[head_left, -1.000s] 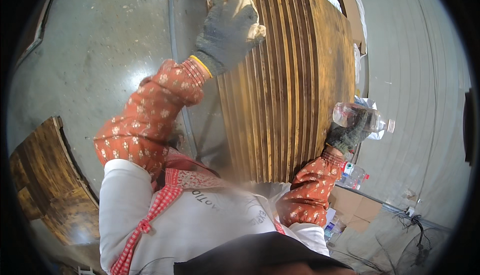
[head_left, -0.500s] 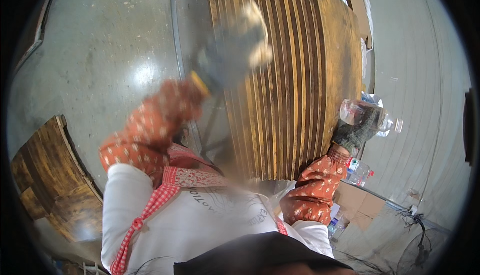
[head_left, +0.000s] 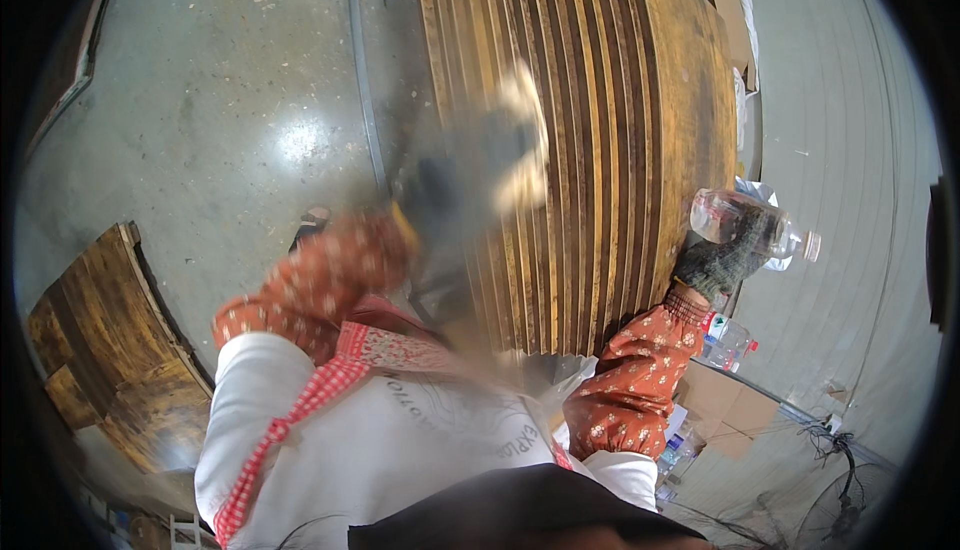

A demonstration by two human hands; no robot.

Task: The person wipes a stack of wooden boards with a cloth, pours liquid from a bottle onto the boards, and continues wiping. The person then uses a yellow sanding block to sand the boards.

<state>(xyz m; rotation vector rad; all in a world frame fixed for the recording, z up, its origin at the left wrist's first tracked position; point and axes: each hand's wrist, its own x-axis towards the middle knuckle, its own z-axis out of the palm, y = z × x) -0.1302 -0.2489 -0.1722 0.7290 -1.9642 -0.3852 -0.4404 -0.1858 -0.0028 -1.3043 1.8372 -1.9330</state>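
Note:
My left hand [head_left: 455, 175], in a dark glove, is blurred by motion over the left side of a row of brown wooden boards [head_left: 570, 150] standing on edge. It grips a pale, wadded cloth [head_left: 525, 140] against or just above the board edges; contact cannot be made out. On the far right of the boards, my right hand [head_left: 725, 262], also in a dark glove, is closed round a clear plastic bottle [head_left: 735, 218]. The bottle lies sideways, its neck pointing right. Both forearms wear orange flowered sleeves.
Curved wooden panels [head_left: 110, 350] lean at the left. A metal frame bar [head_left: 365, 80] runs beside the boards. Below my right hand lies another clear bottle [head_left: 728, 342], near cardboard [head_left: 725, 405]. A fan [head_left: 845, 510] with cables stands at lower right.
My left hand with the pale cloth has moved toward me along the boards. My right hand keeps its hold on the bottle. The whole view has shifted slightly.

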